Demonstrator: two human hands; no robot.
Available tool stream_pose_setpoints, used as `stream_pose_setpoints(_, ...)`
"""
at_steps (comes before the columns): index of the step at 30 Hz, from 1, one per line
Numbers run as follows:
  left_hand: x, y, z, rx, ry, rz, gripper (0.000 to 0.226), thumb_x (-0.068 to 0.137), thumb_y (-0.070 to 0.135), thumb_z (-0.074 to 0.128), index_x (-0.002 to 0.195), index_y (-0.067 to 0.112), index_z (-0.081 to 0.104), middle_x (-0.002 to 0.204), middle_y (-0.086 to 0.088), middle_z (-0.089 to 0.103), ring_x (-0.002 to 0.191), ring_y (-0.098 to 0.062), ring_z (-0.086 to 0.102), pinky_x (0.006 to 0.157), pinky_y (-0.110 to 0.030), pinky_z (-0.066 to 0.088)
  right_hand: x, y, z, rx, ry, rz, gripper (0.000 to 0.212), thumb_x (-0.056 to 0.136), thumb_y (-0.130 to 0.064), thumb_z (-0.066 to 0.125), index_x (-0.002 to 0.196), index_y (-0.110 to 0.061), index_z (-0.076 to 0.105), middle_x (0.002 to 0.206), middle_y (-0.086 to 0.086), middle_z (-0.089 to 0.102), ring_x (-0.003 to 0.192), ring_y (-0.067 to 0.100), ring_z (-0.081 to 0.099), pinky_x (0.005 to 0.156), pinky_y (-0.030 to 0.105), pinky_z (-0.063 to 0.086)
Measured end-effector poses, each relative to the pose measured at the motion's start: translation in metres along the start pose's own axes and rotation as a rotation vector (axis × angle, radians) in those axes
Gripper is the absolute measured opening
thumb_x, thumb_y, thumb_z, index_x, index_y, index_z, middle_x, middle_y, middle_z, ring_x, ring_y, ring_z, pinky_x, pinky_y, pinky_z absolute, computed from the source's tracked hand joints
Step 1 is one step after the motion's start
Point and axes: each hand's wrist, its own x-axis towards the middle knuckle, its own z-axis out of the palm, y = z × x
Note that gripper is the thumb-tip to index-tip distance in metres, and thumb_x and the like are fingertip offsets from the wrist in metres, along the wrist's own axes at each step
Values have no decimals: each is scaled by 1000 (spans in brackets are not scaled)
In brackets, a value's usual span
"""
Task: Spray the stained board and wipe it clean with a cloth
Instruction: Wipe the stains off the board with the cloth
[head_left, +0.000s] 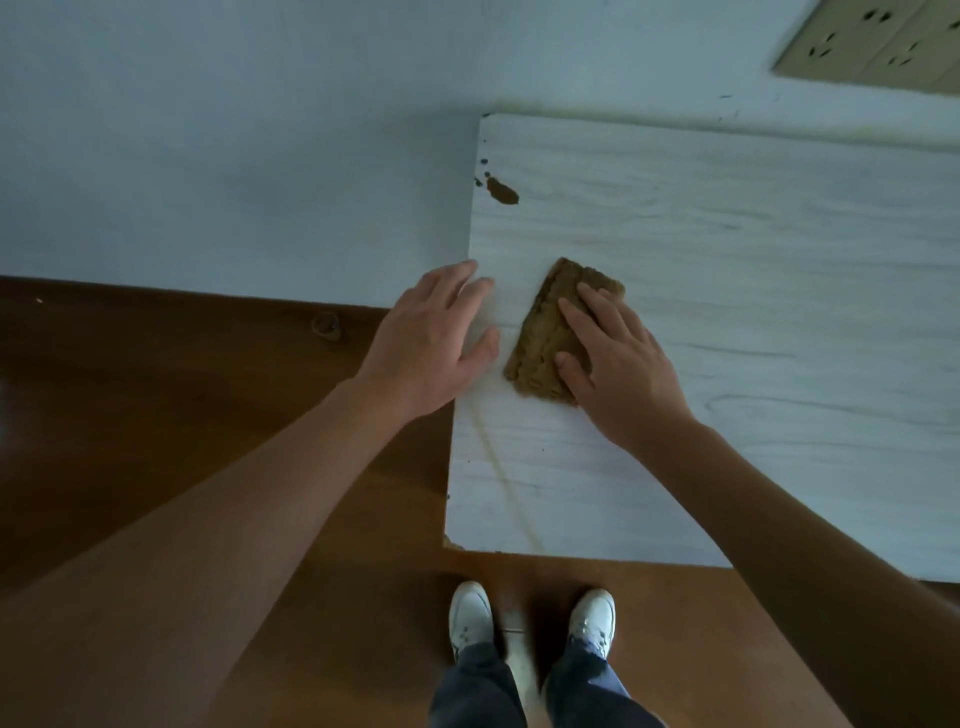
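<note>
A white wood-grain board leans against the wall, its lower edge on the floor. A dark brown stain with small specks sits near its upper left edge. A yellowish streak runs down the lower left part. A folded brown cloth lies flat on the board. My right hand presses on the cloth with fingers spread. My left hand rests flat on the board's left edge, fingers apart, holding nothing. No spray bottle is in view.
A pale blue-white wall stands behind the board. A wall socket plate is at the top right. The floor is dark brown wood. My white shoes stand just below the board's lower edge.
</note>
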Motion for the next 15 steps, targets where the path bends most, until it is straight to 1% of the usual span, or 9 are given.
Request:
stream_pose_setpoints(4,19,12,11,6,-37,42,65,102,51,34,153,11,42,162,-13,37,151,-29,33,120,-46,34,13,21,-8,2,31,29,61,101,-43,46,157,-24,29,166,-2,21,152,21,17,124,37,15)
stream_pose_setpoints(8,28,12,23,34,-23,65,61,103,49,36,147,9,50,157,-15,44,148,-32,38,121,-48,37,46,43,-18,7,45,58,61,102,-43,44,158,-24,28,166,-1,20,153,22,15,124,37,14)
stream_pose_setpoints(11,33,14,25,31,-21,49,59,102,47,37,144,9,53,154,-15,46,146,-31,40,121,-46,37,79,63,-26,-5,38,58,62,102,-43,43,158,-22,28,166,1,20,153,24,14,126,41,15)
stream_pose_setpoints(13,33,18,25,25,-28,26,59,102,49,36,144,10,52,156,-14,44,148,-31,37,123,-44,34,100,75,-32,-13,47,69,62,102,-43,45,157,-19,30,165,3,21,152,26,16,125,44,18)
stream_pose_setpoints(15,32,23,26,26,-35,-10,60,102,51,35,145,11,50,159,-12,41,151,-29,33,125,-40,27,119,82,-37,-10,55,81,61,101,-41,46,156,-18,32,165,4,23,151,28,17,124,46,21)
